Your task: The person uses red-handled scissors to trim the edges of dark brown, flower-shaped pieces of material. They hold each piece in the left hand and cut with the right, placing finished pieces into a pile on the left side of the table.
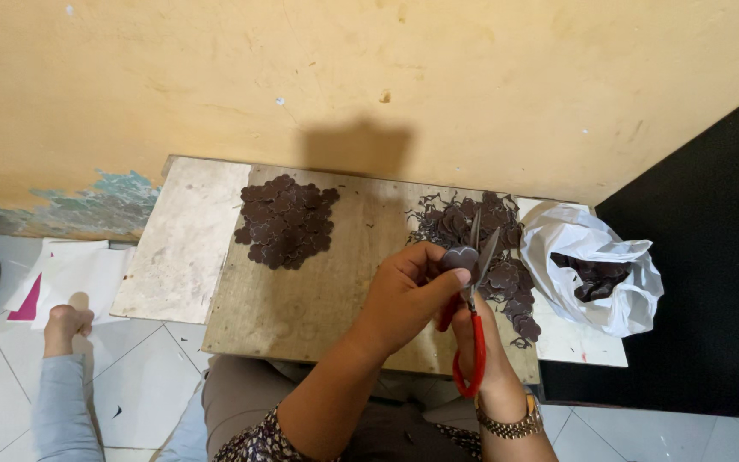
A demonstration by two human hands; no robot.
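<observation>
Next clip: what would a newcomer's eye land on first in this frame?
Most likely the red-handled scissors in the right hand, blades open around a small dark brown cutout pinched by the left hand at centre. Next come the heaps of similar dark pieces on the low wooden board: a tidy pile at back left and a ragged pile beside a white plastic bag on the right.

Informal home workshop: low worn wooden board on white tiled floor, against stained, peeling yellow wall.
</observation>
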